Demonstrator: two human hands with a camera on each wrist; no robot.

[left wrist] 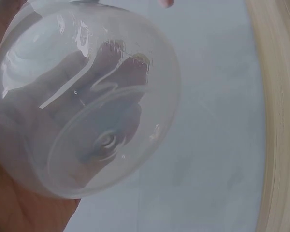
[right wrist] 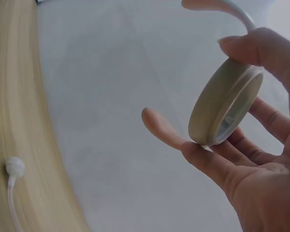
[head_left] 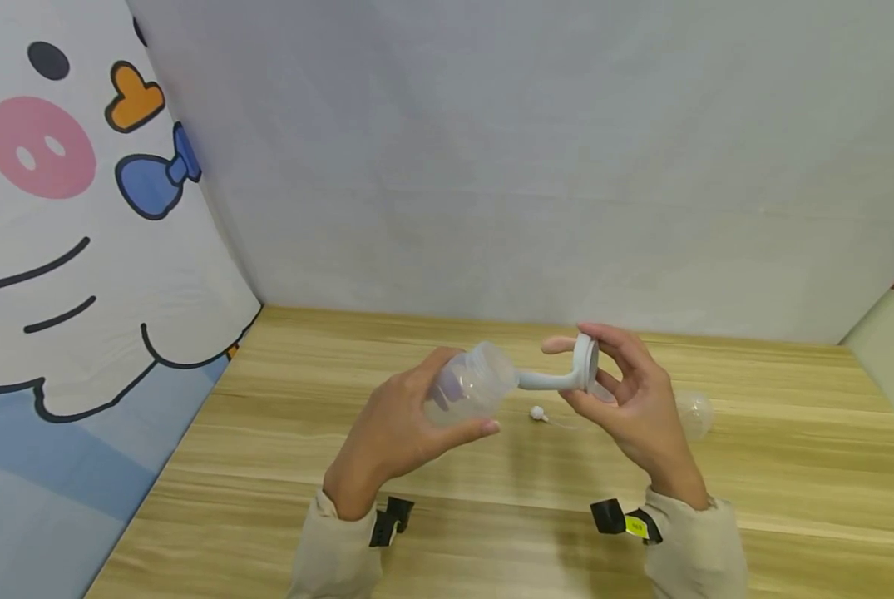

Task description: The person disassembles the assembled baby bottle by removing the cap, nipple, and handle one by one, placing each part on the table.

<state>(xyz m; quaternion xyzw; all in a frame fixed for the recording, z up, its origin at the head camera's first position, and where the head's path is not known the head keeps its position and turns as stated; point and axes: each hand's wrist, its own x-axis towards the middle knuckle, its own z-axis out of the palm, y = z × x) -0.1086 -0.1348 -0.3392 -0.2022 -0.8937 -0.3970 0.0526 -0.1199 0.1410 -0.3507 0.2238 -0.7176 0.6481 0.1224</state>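
In the head view my left hand (head_left: 394,428) grips a clear, rounded baby bottle (head_left: 465,387), tilted with its threaded neck toward the right. The left wrist view shows the bottle's see-through base (left wrist: 101,140), with fingers visible through the wall. My right hand (head_left: 641,408) pinches a pale bottle collar (head_left: 583,363) by its rim, between thumb and fingers. Two curved handles stick out from this collar; one handle (head_left: 544,381) points at the bottle's mouth, and I cannot tell whether they touch. In the right wrist view the collar (right wrist: 220,104) stands on edge, its open inner side facing the palm.
On the wooden table (head_left: 267,433) lies a thin clear straw with a white weighted ball (head_left: 537,413) at its end. A clear dome-shaped cap (head_left: 695,414) sits behind my right wrist. A pale curtain (head_left: 491,166) hangs along the back, and a cartoon-print cloth (head_left: 80,333) at left.
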